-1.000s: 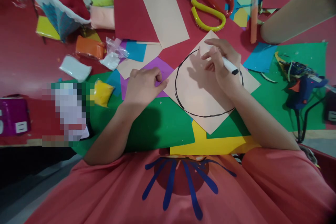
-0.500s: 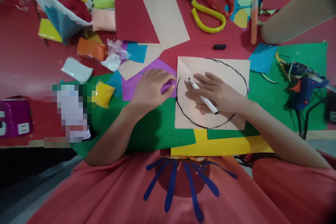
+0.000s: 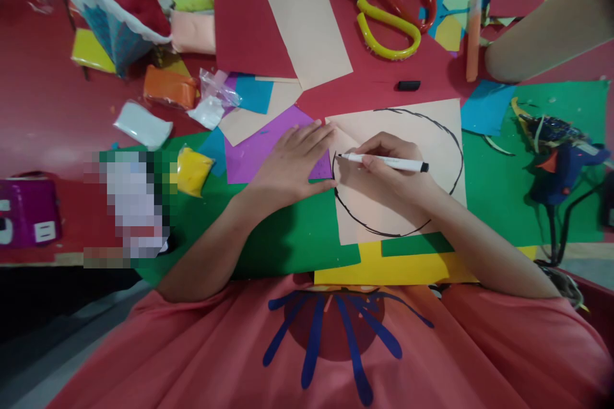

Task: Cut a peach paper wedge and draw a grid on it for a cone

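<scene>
Two jobs here: the right hand grips the marker; the left hand, spread open, should press the pale paper steady while drawing.

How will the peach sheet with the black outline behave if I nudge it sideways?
The peach sheet is probably light, since it looks thin as paper. It would likely slide or pivot easily, as no tape shows along its visible edges. Pushed edge-on against resistance, it may buckle rather than stay rigid, given that thinness.
</scene>
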Motion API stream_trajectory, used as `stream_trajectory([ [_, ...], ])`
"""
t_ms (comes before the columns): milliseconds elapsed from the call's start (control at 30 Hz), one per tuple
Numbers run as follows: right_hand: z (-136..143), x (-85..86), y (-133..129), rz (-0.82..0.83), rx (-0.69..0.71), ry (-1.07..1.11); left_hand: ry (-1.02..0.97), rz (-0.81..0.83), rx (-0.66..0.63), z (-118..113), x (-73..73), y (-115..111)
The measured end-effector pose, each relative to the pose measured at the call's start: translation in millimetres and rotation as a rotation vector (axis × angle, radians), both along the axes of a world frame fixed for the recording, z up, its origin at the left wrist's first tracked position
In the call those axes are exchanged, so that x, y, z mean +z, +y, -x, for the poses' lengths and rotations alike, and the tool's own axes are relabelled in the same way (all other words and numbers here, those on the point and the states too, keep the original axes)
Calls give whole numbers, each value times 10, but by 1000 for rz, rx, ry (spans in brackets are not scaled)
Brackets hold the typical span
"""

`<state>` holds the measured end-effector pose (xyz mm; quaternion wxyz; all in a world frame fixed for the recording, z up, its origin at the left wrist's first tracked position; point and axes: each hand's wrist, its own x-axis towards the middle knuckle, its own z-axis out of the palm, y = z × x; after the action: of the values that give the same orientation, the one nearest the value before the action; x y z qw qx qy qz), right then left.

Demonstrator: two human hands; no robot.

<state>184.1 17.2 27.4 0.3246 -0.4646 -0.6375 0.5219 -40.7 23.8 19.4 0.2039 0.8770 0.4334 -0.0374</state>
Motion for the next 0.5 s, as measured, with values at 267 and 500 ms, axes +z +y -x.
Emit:
stream_trajectory([
  [267,-10,30,-41,-7,98,-112,28,0,-4,-6,8,-14],
  [500,-17,-61,11,-112,1,-148,-7,-22,-6,9,-19,-15],
])
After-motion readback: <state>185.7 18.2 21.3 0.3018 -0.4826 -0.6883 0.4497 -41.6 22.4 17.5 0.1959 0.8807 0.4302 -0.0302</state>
